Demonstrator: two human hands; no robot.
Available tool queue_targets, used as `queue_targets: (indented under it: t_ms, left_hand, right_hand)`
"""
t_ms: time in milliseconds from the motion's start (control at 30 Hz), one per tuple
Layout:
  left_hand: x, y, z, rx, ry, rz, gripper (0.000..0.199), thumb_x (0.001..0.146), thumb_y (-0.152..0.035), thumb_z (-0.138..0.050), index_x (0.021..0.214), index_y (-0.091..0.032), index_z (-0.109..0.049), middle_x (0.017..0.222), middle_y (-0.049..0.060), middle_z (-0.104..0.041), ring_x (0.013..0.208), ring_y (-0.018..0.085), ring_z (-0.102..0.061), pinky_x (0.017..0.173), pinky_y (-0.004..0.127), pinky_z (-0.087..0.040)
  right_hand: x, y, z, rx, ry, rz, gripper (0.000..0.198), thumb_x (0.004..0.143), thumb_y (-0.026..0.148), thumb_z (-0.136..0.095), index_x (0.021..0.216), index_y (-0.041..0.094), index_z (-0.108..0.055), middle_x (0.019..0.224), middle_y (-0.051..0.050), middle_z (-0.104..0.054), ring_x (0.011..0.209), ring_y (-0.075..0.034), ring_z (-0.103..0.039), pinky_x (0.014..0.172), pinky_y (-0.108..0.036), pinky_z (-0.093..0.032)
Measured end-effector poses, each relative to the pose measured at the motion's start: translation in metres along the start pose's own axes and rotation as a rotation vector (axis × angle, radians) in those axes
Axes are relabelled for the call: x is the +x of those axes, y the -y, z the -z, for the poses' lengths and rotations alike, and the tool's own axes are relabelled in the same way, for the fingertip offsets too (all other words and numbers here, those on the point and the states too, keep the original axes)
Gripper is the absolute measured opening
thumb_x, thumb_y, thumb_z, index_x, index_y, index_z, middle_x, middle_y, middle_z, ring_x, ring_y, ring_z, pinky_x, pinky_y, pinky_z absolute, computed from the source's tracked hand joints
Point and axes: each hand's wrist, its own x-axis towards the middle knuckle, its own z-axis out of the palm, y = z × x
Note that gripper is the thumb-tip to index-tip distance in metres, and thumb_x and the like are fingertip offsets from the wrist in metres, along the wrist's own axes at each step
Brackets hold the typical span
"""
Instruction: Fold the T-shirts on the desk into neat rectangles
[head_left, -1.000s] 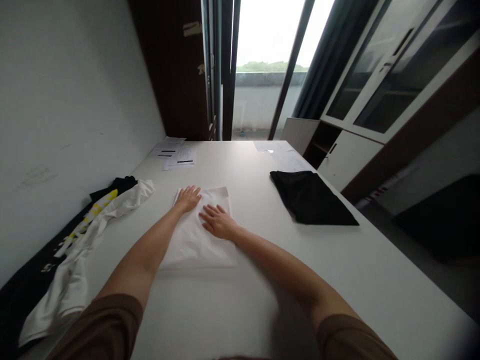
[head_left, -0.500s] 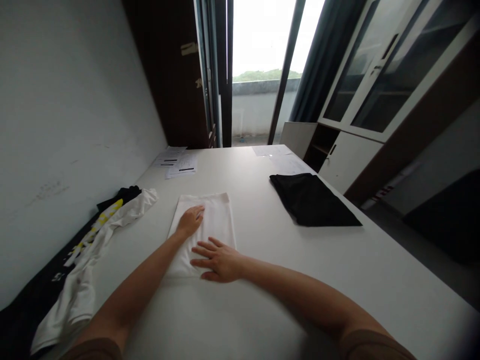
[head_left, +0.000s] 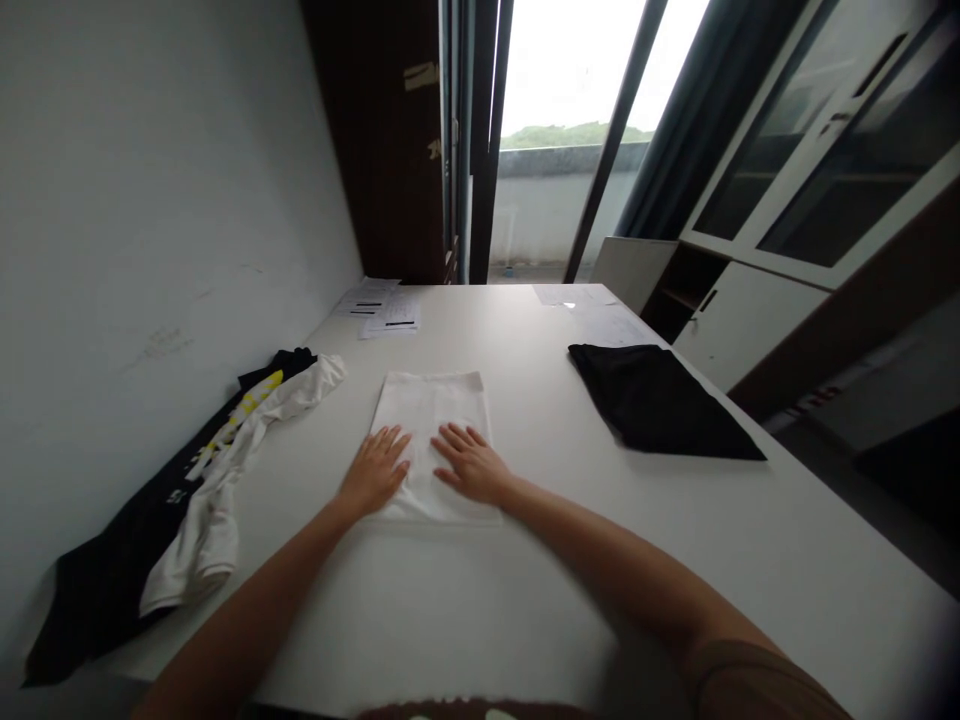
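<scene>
A white cloth point(head_left: 435, 400), folded into a flat rectangle, lies in front of me on the white table point(head_left: 540, 580). My left hand point(head_left: 377, 468) rests flat on its left side, palm down with the fingers stretched out. On the right side of the same cloth lies my right hand point(head_left: 471, 464), its fingers spread and pointing to the left. Neither hand grips anything. What kind of garment the cloth is, I cannot make out.
A folded black cloth point(head_left: 664, 402) lies toward the right table edge. Along the left wall are a dark garment with yellow and white print point(head_left: 142, 530) and a crumpled white garment point(head_left: 221, 500). Papers point(head_left: 394, 312) lie at the far left, more sheets point(head_left: 604, 320) at the far right.
My left hand has drawn closer to me along the cloth. My right hand has moved from its near middle to its right side. The camera view has shifted slightly.
</scene>
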Motion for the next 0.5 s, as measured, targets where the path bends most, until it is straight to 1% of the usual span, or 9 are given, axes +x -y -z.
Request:
queue_targets:
  t_ms: [100,200,267,333,400,433,500]
  left_hand:
    - [0.010,0.008,-0.002,0.026,0.044,0.075,0.060,0.109,-0.049,-0.042,0.166,-0.029,-0.044,0.178,0.006,-0.031,0.166,0.033,-0.028,0.133,0.060,-0.027]
    - [0.025,0.025,-0.001,0.047,0.066,0.167,0.063,0.109,-0.050,-0.040,0.168,-0.027,-0.041,0.179,0.008,-0.027,0.166,0.033,-0.028,0.133,0.058,-0.026]
    - [0.035,0.036,0.000,0.051,0.075,0.243,0.064,0.110,-0.050,-0.038,0.170,-0.026,-0.037,0.179,0.009,-0.028,0.165,0.033,-0.030,0.134,0.059,-0.025]
    - [0.042,0.046,0.001,0.043,0.085,0.301,0.066,0.110,-0.050,-0.036,0.171,-0.025,-0.033,0.178,0.010,-0.029,0.165,0.033,-0.029,0.134,0.060,-0.023]
    - [0.045,0.051,-0.001,0.038,0.088,0.317,0.067,0.110,-0.050,-0.034,0.172,-0.024,-0.031,0.178,0.009,-0.030,0.166,0.032,-0.028,0.134,0.061,-0.021]
    - [0.045,0.052,-0.002,0.040,0.088,0.308,0.067,0.110,-0.050,-0.033,0.172,-0.024,-0.030,0.178,0.008,-0.030,0.166,0.032,-0.027,0.134,0.061,-0.020]
    - [0.043,0.051,-0.004,0.050,0.090,0.281,0.067,0.110,-0.050,-0.030,0.172,-0.024,-0.029,0.178,0.008,-0.030,0.166,0.030,-0.026,0.134,0.060,-0.020]
  right_hand:
    - [0.017,-0.029,0.004,-0.045,0.008,-0.113,0.069,0.113,0.059,-0.042,0.170,0.021,-0.040,0.179,-0.011,-0.022,0.167,-0.031,-0.016,0.135,-0.050,-0.013]
    - [0.033,-0.052,0.008,-0.061,0.021,-0.222,0.070,0.113,0.059,-0.039,0.173,0.021,-0.034,0.180,-0.010,-0.018,0.168,-0.029,-0.013,0.135,-0.051,-0.013]
    - [0.042,-0.056,0.009,-0.062,0.033,-0.278,0.071,0.113,0.057,-0.038,0.173,0.021,-0.031,0.180,-0.011,-0.016,0.168,-0.029,-0.011,0.134,-0.053,-0.014]
    - [0.046,-0.050,0.010,-0.063,0.042,-0.314,0.070,0.114,0.055,-0.038,0.173,0.019,-0.032,0.180,-0.013,-0.015,0.168,-0.032,-0.010,0.133,-0.057,-0.015]
    - [0.042,-0.036,0.009,-0.061,0.056,-0.296,0.070,0.113,0.055,-0.041,0.172,0.018,-0.035,0.180,-0.016,-0.016,0.167,-0.035,-0.011,0.132,-0.061,-0.015]
    - [0.037,-0.027,0.008,-0.059,0.068,-0.250,0.070,0.112,0.056,-0.043,0.171,0.019,-0.037,0.179,-0.018,-0.017,0.167,-0.037,-0.013,0.131,-0.062,-0.014]
    - [0.022,-0.011,0.005,-0.047,0.075,-0.094,0.070,0.112,0.058,-0.044,0.171,0.020,-0.038,0.178,-0.018,-0.023,0.166,-0.036,-0.016,0.132,-0.061,-0.009]
